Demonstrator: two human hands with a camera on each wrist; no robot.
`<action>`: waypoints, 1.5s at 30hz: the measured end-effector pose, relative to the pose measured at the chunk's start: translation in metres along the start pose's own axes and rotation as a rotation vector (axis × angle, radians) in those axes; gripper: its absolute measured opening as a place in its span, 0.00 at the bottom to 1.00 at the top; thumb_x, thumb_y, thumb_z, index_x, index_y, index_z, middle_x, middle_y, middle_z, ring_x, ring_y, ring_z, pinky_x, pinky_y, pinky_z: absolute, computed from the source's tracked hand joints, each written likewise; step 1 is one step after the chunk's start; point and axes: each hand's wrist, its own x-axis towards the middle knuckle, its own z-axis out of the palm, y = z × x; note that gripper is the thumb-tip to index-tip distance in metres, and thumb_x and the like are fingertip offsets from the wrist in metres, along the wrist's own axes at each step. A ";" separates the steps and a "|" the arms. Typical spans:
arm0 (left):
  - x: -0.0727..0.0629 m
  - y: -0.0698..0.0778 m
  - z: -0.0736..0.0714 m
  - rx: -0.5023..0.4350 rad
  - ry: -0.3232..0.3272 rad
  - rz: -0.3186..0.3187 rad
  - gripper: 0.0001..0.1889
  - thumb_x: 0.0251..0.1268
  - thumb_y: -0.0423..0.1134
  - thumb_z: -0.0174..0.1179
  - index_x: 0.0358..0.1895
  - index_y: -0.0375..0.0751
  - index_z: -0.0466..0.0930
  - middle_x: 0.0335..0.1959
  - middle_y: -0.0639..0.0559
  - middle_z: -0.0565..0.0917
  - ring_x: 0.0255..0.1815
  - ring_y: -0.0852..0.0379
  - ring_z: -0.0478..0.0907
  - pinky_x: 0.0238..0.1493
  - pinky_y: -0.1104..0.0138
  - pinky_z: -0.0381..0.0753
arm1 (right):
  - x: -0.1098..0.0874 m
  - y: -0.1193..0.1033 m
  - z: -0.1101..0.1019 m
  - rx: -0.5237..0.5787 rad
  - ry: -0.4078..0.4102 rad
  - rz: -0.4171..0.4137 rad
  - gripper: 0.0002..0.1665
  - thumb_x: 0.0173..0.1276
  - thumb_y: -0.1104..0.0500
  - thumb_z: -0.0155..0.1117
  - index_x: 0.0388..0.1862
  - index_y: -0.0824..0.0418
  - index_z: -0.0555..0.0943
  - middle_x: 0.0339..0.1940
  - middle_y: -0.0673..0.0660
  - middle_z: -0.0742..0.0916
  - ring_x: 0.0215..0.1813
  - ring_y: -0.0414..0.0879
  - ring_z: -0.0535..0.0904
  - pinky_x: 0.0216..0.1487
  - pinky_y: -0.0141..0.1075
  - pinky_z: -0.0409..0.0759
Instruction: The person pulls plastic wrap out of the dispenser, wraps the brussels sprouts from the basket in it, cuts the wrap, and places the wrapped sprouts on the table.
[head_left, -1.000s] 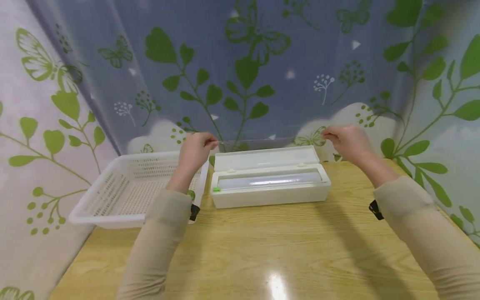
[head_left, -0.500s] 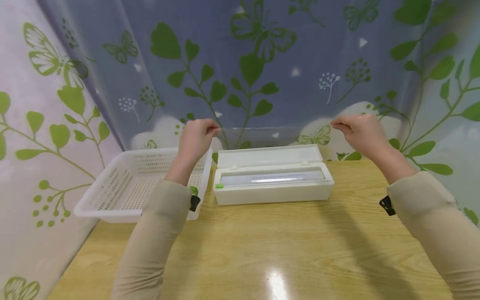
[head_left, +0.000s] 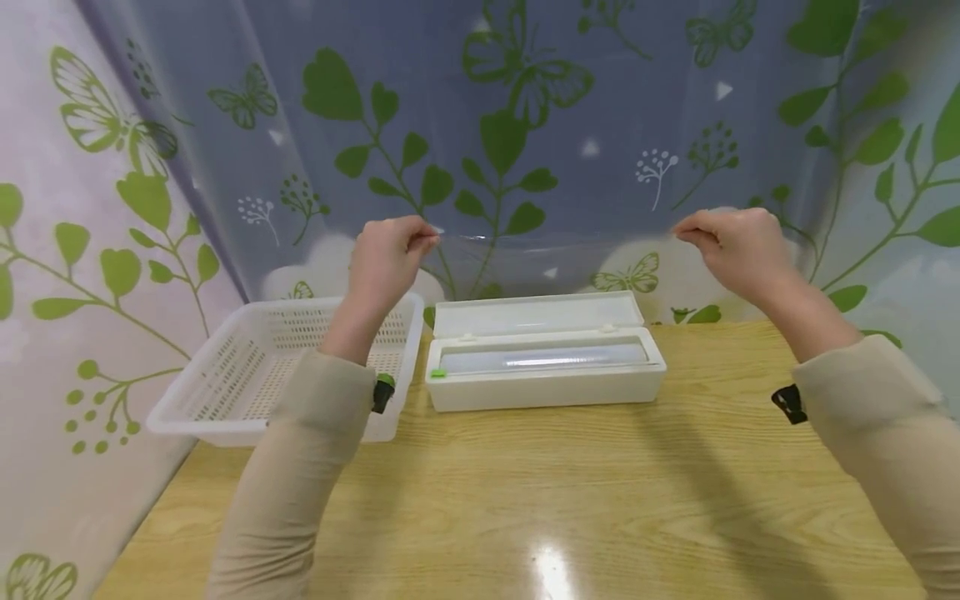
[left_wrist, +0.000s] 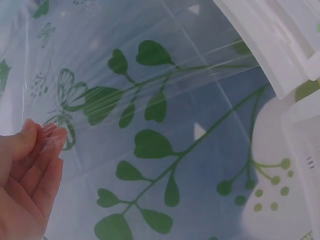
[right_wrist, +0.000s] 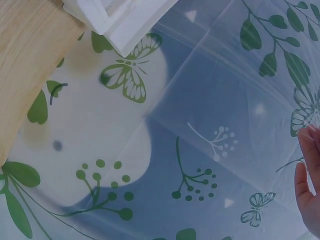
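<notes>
A sheet of clear cling film is stretched between my two raised hands, above and behind a white film dispenser box. My left hand pinches one corner between thumb and fingers; the left wrist view shows the film running from that hand to the box. Opposite it, my right hand pinches the other corner, and only part of this hand enters the right wrist view. The box's lid stands open at the back. Inside lies the film roll, with a green slider at the left front edge.
Left of the box stands a white plastic basket, partly covered by my left arm. Something green shows in it beside the wrist. A wooden table carries both, and a leaf-patterned curtain hangs close behind.
Both hands have risen, drawing the film higher above the box. My right hand has also moved a little to the right. Box and basket have stayed in place on the table.
</notes>
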 end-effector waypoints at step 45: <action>-0.103 0.028 -0.007 -0.192 -0.091 0.394 0.02 0.57 0.32 0.58 0.29 0.38 0.76 0.18 0.55 0.75 0.14 0.66 0.60 0.17 0.73 0.65 | -0.077 -0.017 -0.034 0.271 -0.055 -0.144 0.10 0.49 0.71 0.66 0.31 0.61 0.82 0.25 0.52 0.84 0.31 0.24 0.74 0.20 0.22 0.66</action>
